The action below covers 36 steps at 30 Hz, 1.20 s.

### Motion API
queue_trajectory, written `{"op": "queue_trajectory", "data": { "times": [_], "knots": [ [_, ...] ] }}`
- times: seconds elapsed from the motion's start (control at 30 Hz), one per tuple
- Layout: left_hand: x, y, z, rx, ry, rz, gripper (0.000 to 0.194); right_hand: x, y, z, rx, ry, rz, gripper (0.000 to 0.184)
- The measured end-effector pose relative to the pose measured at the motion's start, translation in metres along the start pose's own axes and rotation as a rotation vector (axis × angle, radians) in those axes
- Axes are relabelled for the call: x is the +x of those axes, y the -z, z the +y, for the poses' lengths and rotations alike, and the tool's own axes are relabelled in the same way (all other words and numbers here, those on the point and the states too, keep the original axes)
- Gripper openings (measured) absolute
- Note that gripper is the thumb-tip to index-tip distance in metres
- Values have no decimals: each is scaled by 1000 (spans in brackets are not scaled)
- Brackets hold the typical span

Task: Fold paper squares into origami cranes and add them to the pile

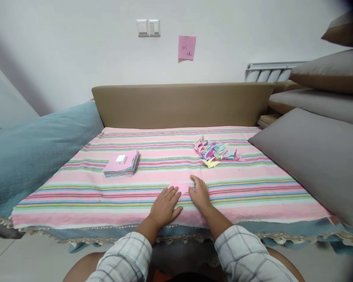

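A small sheet of pink paper [181, 187] lies on the striped cloth in front of me. My left hand [165, 205] rests flat with its fingers stretched out over the left side of the sheet. At the sheet's right edge is my right hand [199, 192], thumb and forefinger apart and curved around its corner; I see nothing gripped between them. Up and to the left stands a stack of coloured paper squares [122, 164], pink on top, with a small white block [121, 159] on it. Farther right lies a pile of folded paper cranes [213, 150] in several colours.
The striped cloth [76, 188] covers a sofa seat with a brown backrest [182, 105]. Grey cushions [312, 156] are piled on the right, and a blue-covered armrest [41, 145] is on the left. A pink note [186, 47] and light switches [148, 28] are on the wall.
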<state>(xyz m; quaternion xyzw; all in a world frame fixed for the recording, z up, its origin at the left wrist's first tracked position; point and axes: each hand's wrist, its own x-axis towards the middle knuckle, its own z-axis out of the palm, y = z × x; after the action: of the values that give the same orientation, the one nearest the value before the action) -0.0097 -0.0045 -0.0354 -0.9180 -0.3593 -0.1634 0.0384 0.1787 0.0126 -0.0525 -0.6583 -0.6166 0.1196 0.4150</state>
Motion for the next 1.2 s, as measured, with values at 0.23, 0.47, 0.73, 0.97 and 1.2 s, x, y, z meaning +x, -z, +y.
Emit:
{"op": "queue_trajectory", "data": {
  "times": [0.23, 0.47, 0.73, 0.97, 1.2],
  "knots": [
    [0, -3, -1, -8, -5, 41, 50, 2, -7, 16, 52, -32, 209, 46],
    [0, -5, -1, -5, -17, 66, 50, -18, 2, -4, -118, 509, 48, 39],
    [0, -6, -1, -29, -7, 51, 52, -22, 1, -12, -256, 518, -121, 34],
    [-1, -5, -2, -72, 5, 60, 50, -20, 0, -5, -234, 316, -4, 31],
    [2, -3, -6, -208, 79, 69, 54, -12, 0, 5, -143, 175, 65, 38]
  ]
}}
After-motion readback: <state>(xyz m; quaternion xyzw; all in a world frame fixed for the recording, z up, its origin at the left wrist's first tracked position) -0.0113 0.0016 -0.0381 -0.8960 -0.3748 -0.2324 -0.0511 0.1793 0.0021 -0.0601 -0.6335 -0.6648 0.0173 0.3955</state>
